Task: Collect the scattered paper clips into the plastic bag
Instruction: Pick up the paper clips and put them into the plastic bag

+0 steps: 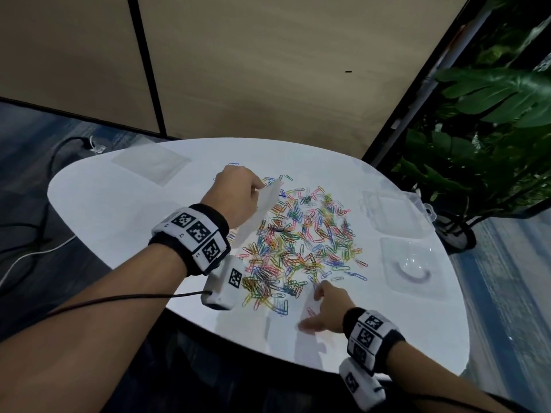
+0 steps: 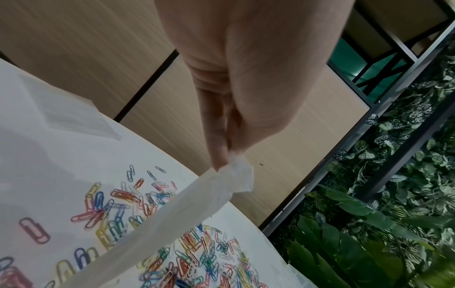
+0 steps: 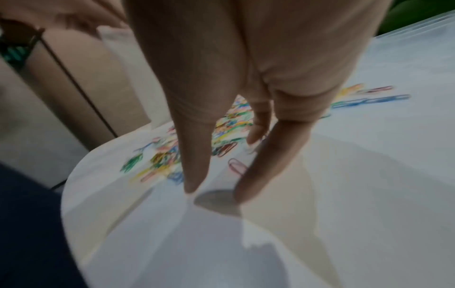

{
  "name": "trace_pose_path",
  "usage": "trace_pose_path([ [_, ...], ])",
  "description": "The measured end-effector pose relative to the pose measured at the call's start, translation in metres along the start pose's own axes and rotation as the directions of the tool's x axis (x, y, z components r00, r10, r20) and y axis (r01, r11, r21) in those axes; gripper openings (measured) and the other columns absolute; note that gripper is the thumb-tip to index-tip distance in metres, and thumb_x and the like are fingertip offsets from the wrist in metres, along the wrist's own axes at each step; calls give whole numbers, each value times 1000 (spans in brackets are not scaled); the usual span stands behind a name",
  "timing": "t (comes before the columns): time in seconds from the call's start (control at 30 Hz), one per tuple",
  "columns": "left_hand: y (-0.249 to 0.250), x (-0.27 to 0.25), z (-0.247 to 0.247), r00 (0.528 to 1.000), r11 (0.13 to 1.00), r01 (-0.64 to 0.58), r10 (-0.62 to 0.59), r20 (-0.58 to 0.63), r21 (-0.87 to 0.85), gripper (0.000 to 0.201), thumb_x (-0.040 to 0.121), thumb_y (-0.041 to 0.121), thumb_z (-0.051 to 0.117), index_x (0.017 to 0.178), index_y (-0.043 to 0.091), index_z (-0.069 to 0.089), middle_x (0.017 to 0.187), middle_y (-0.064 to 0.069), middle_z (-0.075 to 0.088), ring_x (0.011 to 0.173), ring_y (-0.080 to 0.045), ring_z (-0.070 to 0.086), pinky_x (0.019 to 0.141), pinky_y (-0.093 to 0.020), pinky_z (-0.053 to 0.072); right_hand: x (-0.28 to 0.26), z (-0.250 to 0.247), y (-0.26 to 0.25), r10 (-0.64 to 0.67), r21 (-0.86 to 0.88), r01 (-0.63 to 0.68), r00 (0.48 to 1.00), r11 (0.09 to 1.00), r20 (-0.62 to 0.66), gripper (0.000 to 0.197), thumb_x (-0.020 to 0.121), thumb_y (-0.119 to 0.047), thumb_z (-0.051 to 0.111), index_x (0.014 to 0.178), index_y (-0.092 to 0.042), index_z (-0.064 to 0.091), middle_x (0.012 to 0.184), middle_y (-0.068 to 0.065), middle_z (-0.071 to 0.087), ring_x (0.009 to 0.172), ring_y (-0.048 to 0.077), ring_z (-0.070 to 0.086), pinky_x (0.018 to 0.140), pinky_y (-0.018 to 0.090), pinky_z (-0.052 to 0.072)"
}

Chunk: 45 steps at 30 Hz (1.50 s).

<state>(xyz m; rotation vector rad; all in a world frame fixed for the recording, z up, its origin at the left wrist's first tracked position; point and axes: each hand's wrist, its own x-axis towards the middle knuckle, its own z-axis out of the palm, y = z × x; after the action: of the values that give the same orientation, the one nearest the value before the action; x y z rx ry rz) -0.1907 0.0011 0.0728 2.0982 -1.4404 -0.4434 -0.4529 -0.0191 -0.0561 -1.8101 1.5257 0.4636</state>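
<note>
Surface [image 1: 119,210]: white, rounded, glossy; clips could be slid off its near edge by a careless sweep.
Plastic bag [image 1: 262,210]: translucent, limp, pinched at its top corner by the left hand [image 1: 235,198] and hung over the heap; its mouth appears unopened, so clips could be spilled.
Paper clips [image 1: 298,242]: multicoloured, piled mid-surface, tangled.
Right hand [image 1: 326,308]: loosely spread, nothing gripped, fingertips [image 3: 192,187] lowered beside a stray pink clip [image 3: 237,165].

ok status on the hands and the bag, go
Left hand pinches plastic bag above paper clips. Right hand open at pile edge. Nothing blocking.
</note>
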Motion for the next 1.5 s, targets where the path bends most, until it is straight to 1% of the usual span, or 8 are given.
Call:
trace_pose_path([
  [0.37,-4,3,3,999,1000,6,-6,39,13,28,96,8,58,118,13,74,116,-10,73,97,-31,71,91,-37,58,26,26,-61,-333,-147,305,911,941,-242,67,76,-35,81,135,-21,52,130,7,41,110,24,55,103,32,46],
  [0.63,-13,4,-1,999,999,-8,6,52,31,27,95,8,58,115,13,75,113,-8,73,97,-28,70,90,-35,57,39,8,-72,-391,-278,320,884,906,-257,10,90,-15,66,91,-9,75,85,6,69,76,17,65,77,27,59],
  [0.8,-13,4,0,998,999,-14,11,69,49,27,95,9,58,116,12,75,115,-10,73,98,-28,69,88,-35,57,38,-32,-65,-215,58,233,950,971,-227,11,84,-22,76,79,-13,78,63,-5,67,56,7,59,54,13,49],
  [0.97,-11,4,6,995,998,-23,17,103,63,29,94,8,57,116,13,74,122,-11,70,106,-29,66,93,-39,57,20,-76,-76,-258,784,263,956,562,-136,22,80,-8,78,96,6,73,97,15,76,94,26,73,85,29,59],
  [1.07,-8,4,13,992,998,-27,19,125,59,28,92,7,57,112,14,76,109,-11,72,98,-29,67,83,-33,56,3,-89,-92,-348,943,209,931,260,-110,19,88,-3,67,103,8,69,101,16,74,95,19,72,81,21,58],
  [1.13,-4,3,18,991,997,-39,31,131,61,28,91,7,57,108,15,78,101,-13,73,94,-30,67,77,-32,53,-3,-90,-103,-398,960,206,910,191,-116,19,91,-3,63,107,8,68,105,15,74,98,18,71,83,20,57],
  [1.4,10,2,33,988,997,-72,65,139,43,25,91,6,61,108,13,78,108,-13,73,96,-29,68,88,-39,58,4,-69,-122,-188,854,323,945,409,-267,16,81,10,69,97,9,70,96,24,71,82,29,71,81,32,60],
  [1.5,11,3,36,987,996,-83,77,138,39,28,90,5,59,107,14,78,109,-13,73,96,-28,68,88,-40,59,13,-64,-121,-178,696,368,926,616,-332,20,79,3,75,99,1,73,93,21,74,80,28,74,80,39,61],
])
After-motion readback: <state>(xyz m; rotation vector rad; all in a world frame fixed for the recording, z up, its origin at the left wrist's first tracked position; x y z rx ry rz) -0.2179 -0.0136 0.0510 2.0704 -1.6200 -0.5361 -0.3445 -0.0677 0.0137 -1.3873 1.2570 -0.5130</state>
